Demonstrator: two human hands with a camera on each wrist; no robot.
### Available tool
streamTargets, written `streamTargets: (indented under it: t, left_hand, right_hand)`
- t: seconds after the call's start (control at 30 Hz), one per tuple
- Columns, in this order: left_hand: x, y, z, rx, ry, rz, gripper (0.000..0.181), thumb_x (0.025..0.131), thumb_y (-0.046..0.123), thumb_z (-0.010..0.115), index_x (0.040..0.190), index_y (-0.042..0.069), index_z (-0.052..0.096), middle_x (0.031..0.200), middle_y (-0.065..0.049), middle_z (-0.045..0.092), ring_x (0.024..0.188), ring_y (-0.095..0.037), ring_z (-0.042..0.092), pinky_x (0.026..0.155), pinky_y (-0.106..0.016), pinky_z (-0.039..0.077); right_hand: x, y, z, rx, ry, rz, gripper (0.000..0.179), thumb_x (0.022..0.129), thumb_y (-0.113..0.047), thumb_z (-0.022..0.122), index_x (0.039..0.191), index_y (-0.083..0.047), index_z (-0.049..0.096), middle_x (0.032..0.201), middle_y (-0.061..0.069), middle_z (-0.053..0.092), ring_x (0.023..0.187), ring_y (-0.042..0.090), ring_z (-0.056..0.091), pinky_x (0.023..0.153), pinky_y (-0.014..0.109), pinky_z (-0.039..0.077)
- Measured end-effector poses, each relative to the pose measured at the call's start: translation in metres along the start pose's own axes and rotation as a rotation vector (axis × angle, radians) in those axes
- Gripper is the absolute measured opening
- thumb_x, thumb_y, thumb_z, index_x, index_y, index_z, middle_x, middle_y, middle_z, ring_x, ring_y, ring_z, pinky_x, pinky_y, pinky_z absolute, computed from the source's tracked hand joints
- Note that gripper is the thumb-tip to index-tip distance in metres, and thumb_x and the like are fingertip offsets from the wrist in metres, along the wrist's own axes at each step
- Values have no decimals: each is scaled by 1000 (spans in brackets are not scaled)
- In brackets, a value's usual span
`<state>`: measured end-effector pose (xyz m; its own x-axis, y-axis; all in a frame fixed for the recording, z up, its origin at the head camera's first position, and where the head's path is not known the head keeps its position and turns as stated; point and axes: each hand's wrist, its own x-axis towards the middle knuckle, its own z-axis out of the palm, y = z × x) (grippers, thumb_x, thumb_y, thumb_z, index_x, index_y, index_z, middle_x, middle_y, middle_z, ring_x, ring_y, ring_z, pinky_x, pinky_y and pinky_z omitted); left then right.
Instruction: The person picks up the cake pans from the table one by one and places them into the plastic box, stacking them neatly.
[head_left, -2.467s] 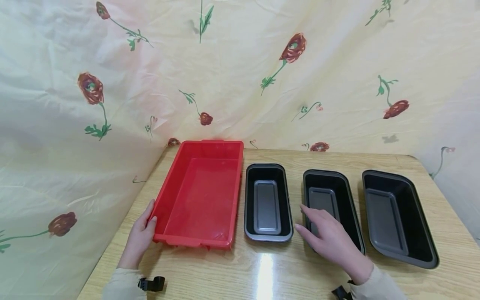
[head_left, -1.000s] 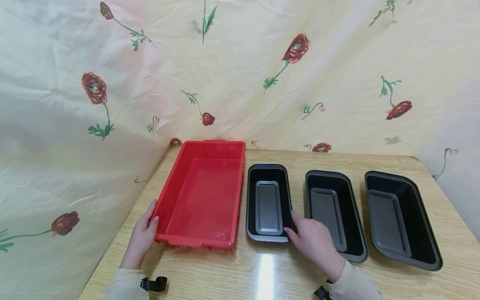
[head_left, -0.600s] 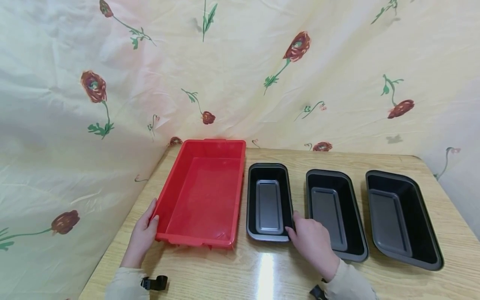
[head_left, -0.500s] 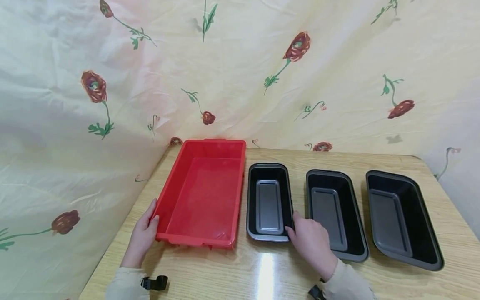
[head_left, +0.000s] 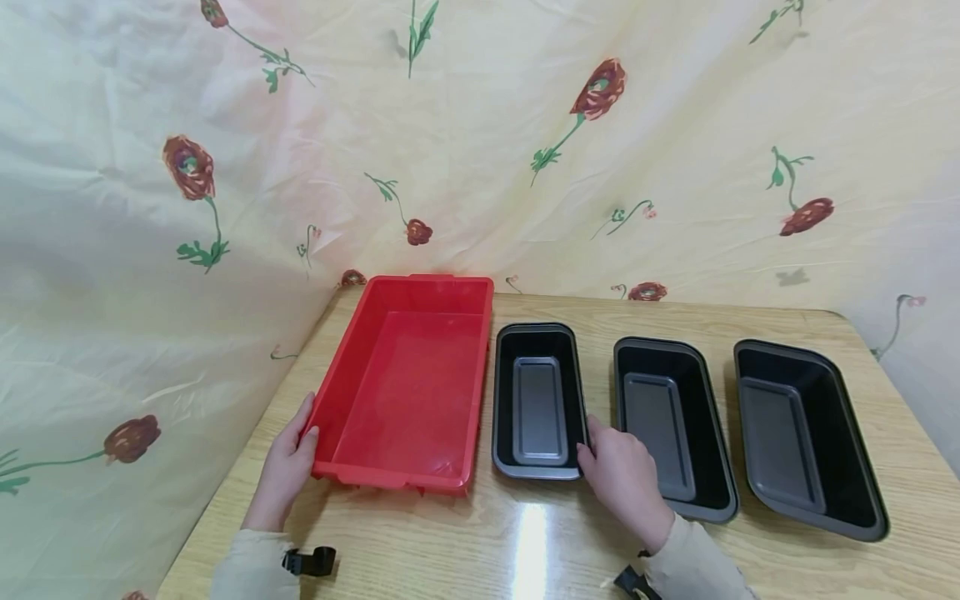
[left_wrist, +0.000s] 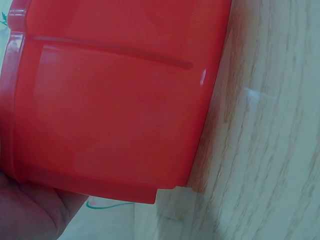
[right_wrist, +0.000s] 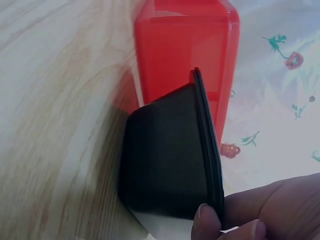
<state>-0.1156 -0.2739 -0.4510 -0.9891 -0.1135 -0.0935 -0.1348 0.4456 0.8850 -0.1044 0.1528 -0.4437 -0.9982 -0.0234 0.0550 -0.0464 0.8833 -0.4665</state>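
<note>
In the head view, a shallow red plastic tray (head_left: 408, 392) lies on the table at the left. My left hand (head_left: 283, 462) grips its near left corner; part of that hand (left_wrist: 37, 210) shows under the tray's rim in the left wrist view. To the right of the tray stands a dark loaf pan (head_left: 538, 472). Its near right rim is pinched by my right hand (head_left: 622, 475). The right wrist view shows the pan's black outer wall (right_wrist: 162, 155), with fingertips and thumb on either side of the rim. Nothing lies in the tray or this pan.
Two more dark loaf pans stand to the right, a middle one (head_left: 660, 417) and a far-right one (head_left: 783, 433). The wooden table (head_left: 420, 542) meets a flowered cloth (head_left: 480, 150) behind and at the left.
From above the middle loaf pan, my right hand has moved left and taken hold of the leftmost pan's rim. The left hand stays on the tray's corner. The pans have hardly moved.
</note>
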Motion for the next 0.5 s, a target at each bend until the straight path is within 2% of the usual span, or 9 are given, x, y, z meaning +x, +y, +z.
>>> streamTargets:
  t: [0.13,0.23,0.4,0.5]
  left_hand:
    - [1,-1,0,16,2,17,56,103,2,36,156,8,18,160,-16,19,140,-36,29,107,-47,33]
    - [2,-2,0,19,1,21,56,103,2,36,156,8,18,160,-16,19,139,-36,29,107,-47,33]
    - [1,-1,0,7,1,10,56,103,2,35,156,9,18,160,-15,19,139,-36,29,107,-47,34]
    - [1,-1,0,3,-1,6,56,104,2,36,156,9,17,160,-15,18,140,-37,28,107,-47,34]
  right_hand:
    - [2,1,-3,117,-41,24,45,89,-9,63,128,13,56,49,-2,43,47,17,46,40,31,35]
    - [3,1,-7,214,-68,42,47,90,-7,60,131,15,52,47,-4,39,42,13,39,40,27,32]
    - [5,3,-10,383,-138,90,51,93,-4,55,138,15,42,48,-1,45,40,14,43,39,26,35]
    - [6,5,-10,499,-180,125,53,95,-3,52,142,15,35,51,5,53,39,17,47,37,26,37]
